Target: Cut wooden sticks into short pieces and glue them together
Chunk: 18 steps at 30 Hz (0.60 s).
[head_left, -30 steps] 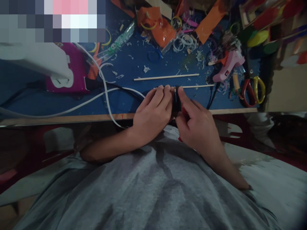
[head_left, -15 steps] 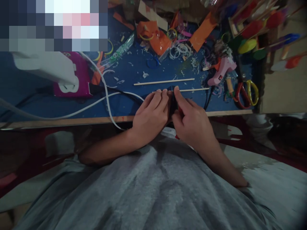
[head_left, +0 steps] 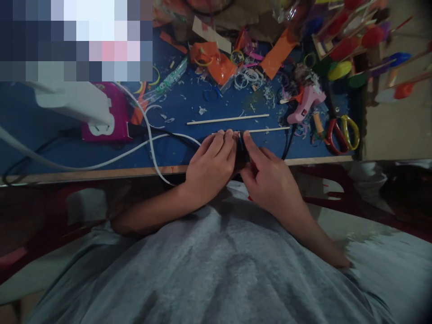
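Observation:
My left hand [head_left: 211, 166] and my right hand [head_left: 270, 180] meet at the near edge of a blue work table [head_left: 189, 153]. Both are closed around a small dark object [head_left: 242, 150] pressed between them; I cannot make out what it is. A bit of red shows under my right palm. My fingertips rest against a thin wooden stick [head_left: 270, 130] lying on the table. A second, longer stick [head_left: 227, 119] lies just beyond it.
A pink glue gun [head_left: 305, 105] and red-and-yellow scissors [head_left: 340, 132] lie at the right. White cables [head_left: 148, 135] cross the left side near a magenta box [head_left: 113, 121] and a white device [head_left: 72, 101]. Orange scraps [head_left: 216, 63], rings and shavings litter the far side.
The view has drifted slightly, so the table sits lower in frame. My hands stay together on the dark object, with only small finger shifts.

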Tool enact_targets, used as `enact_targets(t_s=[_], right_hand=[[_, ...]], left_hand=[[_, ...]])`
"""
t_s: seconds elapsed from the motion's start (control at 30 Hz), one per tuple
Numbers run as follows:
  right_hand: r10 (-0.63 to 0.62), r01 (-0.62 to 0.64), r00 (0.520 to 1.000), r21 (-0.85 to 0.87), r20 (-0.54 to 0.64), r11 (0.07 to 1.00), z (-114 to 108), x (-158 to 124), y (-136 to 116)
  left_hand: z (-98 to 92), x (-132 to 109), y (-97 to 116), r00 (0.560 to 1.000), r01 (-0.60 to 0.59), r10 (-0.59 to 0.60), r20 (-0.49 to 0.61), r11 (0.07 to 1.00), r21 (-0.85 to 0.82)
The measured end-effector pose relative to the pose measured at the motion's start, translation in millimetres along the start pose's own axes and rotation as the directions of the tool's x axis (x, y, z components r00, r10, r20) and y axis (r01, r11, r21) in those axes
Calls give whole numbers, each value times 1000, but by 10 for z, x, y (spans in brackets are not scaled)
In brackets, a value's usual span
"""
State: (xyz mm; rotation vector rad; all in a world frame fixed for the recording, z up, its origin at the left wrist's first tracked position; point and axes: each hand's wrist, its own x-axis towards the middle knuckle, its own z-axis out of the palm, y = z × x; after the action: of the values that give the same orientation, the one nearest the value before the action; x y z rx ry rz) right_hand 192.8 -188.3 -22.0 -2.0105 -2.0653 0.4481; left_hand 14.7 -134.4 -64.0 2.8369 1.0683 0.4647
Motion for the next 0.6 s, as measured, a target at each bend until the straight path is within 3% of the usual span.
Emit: enact_targets(t_s=[0.3, 0.47, 0.6], right_hand=[[-35, 33, 999, 59, 30, 998, -68, 18, 76], [-58, 53, 997, 92, 53, 994, -91, 16, 128], [-64, 56, 995, 106, 77, 993, -134, 17, 138]], left_hand=[[-132, -152, -42, 997, 68, -70, -39, 997, -30], [-371, -334, -268, 980, 192, -191, -64, 981, 18], [-572, -237, -380, 960, 280, -279, -38, 959, 42]])
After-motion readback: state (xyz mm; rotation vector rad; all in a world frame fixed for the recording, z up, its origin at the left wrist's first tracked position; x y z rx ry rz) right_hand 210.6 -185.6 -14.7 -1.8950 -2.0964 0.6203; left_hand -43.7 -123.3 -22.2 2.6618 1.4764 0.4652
